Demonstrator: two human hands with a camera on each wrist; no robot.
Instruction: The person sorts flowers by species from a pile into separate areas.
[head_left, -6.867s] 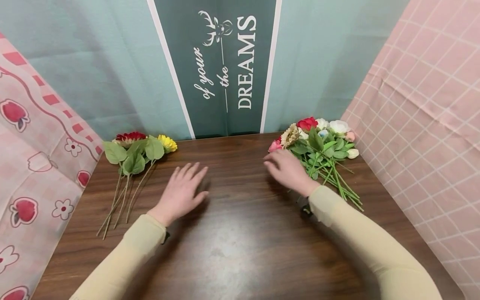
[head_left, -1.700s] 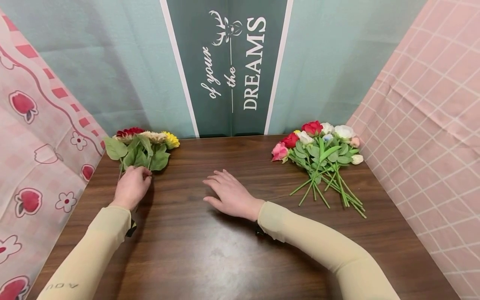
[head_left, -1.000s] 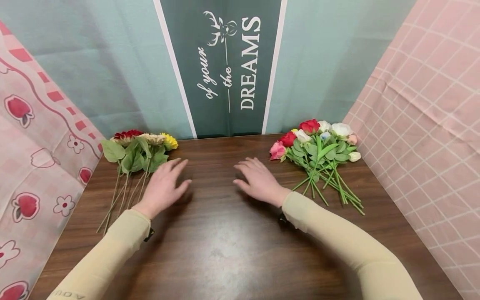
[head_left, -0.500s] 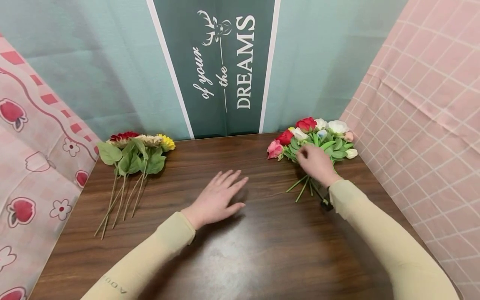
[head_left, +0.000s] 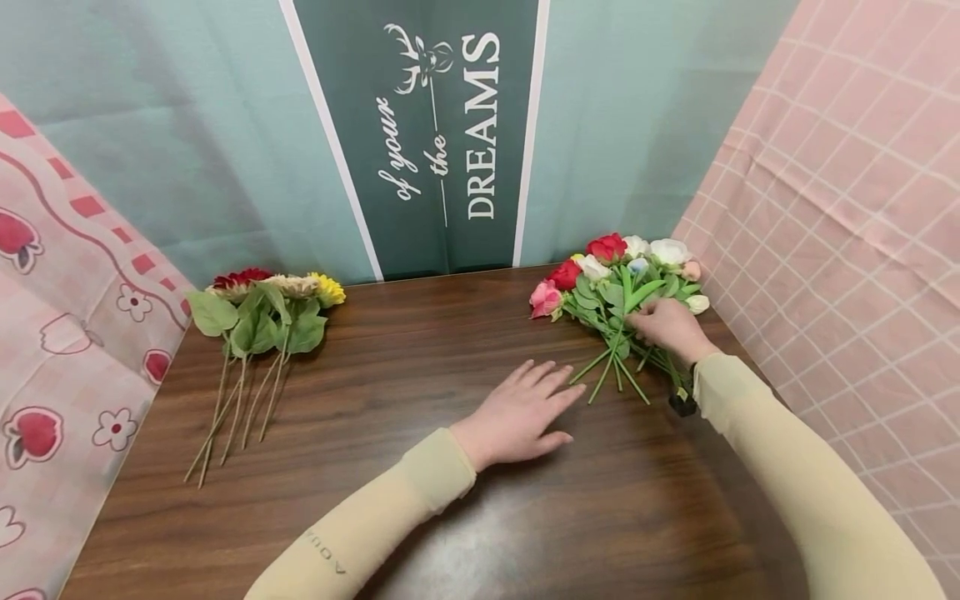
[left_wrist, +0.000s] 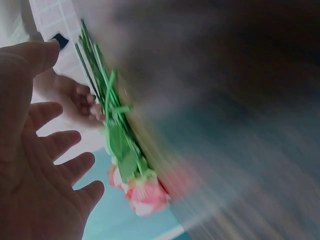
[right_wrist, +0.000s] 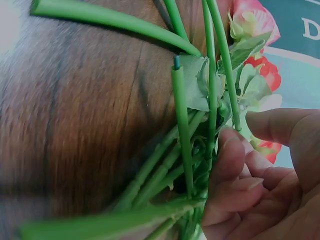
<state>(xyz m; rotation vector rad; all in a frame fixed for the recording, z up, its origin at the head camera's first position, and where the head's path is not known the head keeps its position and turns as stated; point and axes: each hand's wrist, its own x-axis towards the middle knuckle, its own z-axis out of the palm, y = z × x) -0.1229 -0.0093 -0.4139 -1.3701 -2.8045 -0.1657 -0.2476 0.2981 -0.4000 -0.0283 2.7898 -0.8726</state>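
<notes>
Artificial flowers lie in two bunches on the table. The right bunch [head_left: 588, 292] has red, pink and white blooms with green stems [right_wrist: 185, 125]. My right hand [head_left: 670, 327] reaches in among these stems, fingers bent. In the right wrist view a stem's end shows between thumb and fingertips; I cannot tell whether it is pinched. My left hand [head_left: 513, 421] hovers palm down over the table with fingers spread, its fingertips close to the stem ends. At the left lies the other bunch [head_left: 258, 321], with dark red, beige and yellow blooms, large leaves and long brownish stems.
The brown wooden table [head_left: 405, 367] is walled by hanging cloths: a teal curtain [head_left: 225, 167] with lettering behind, a pink checked cloth [head_left: 840, 208] at the right and an apple-print cloth [head_left: 75, 358] at the left. A dark wrist strap [head_left: 681, 404] shows under the right sleeve.
A beige bloom has passed from the right bunch to the left one, and my left hand has left that bunch. Lately my left hand has moved right, and my right hand has gone into the right bunch's stems.
</notes>
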